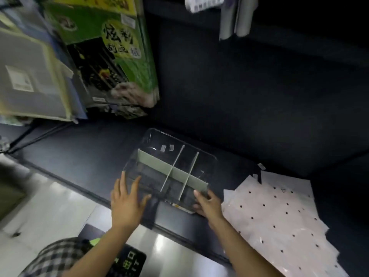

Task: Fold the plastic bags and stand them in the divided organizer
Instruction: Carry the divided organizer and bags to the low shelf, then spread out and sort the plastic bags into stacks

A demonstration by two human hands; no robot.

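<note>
Here's the clear plastic organizer box with pale grey-green and white dividers (169,168), sitting on the dark counter (79,162) close to its near edge, turned at an angle to that edge. One long grey-green partition runs across it and two thin white ones cross it, splitting the box into compartments. Dark shapes lie low in the near compartments; what they are, I can't make out.

The left hand (126,202) comes in at the box's near left corner, fingers straight and spread, tips against the clear wall, nothing gripped. The right hand (207,204) is on the near right corner, thumb up over the rim by the end of the grey-green divider, fingers curled under and around the edge, so it has hold of the box.

Just to the right, near that hand, lie flat white plastic bags dotted with small black spots (279,212), spread in overlapping sheets on the counter and reaching past its front edge.

Further out, up and to the left, a green printed package with large Chinese characters (111,47) stands among pale folders (34,80) on a rack. At the bottom, a checked sleeve (60,254) shows, with a glossy light floor (50,206) below the counter.
</note>
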